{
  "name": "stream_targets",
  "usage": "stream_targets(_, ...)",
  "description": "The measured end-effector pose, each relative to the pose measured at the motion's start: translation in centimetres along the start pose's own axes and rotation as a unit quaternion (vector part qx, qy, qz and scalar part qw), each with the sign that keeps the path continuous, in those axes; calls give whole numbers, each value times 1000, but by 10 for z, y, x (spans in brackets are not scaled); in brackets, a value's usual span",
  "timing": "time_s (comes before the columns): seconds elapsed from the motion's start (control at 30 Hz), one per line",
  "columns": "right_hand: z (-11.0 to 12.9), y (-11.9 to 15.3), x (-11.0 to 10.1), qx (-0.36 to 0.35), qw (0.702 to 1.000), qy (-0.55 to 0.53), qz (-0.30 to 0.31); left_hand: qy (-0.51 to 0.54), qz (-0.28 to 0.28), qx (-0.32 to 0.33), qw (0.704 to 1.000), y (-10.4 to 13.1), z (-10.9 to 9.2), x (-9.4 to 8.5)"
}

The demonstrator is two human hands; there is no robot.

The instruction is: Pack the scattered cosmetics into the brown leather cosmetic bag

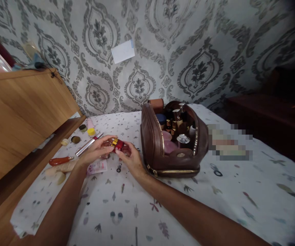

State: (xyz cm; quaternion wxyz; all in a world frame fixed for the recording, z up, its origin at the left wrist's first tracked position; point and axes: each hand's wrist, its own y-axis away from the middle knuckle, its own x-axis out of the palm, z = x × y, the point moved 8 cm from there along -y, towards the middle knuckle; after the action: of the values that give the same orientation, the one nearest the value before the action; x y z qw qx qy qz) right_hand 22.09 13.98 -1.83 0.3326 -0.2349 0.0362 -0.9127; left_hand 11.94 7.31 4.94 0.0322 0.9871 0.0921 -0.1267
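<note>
A small red bottle with a gold cap (119, 147) lies between my two hands, above the patterned cloth. My left hand (96, 150) has its fingers and thumb at the gold end. From the other side, my right hand (132, 160) pinches the red body. Close to my right hand stands a brown toiletry bag (151, 150), unzipped at the top. Inside it show a silver-topped bottle (183, 138), a pink round item (170, 147) and several dark bottles with gold caps. Under and beside my left hand lie a pink-and-white tube (97, 167) and a silver tube (88, 144).
At the left lie an orange-handled tool (60, 160), a beige tube (60, 169), a yellow-capped item (91, 131) and several small jars. A wooden panel (29, 112) borders the left side. The patterned wall (139, 82) stands behind. A blurred patch (229, 143) lies right of the bag.
</note>
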Motion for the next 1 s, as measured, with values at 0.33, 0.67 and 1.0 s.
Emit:
stream_targets(0.33,27,9,-2,-75,995,53,-25,-59,2,-19,998,-1,2,1)
stream_targets(0.67,14,5,0,-46,997,61,-1,-50,25,24,998,5,-7,6)
stream_targets(1.0,19,6,-2,-65,994,86,-13,-37,15,5,999,1,-2,7)
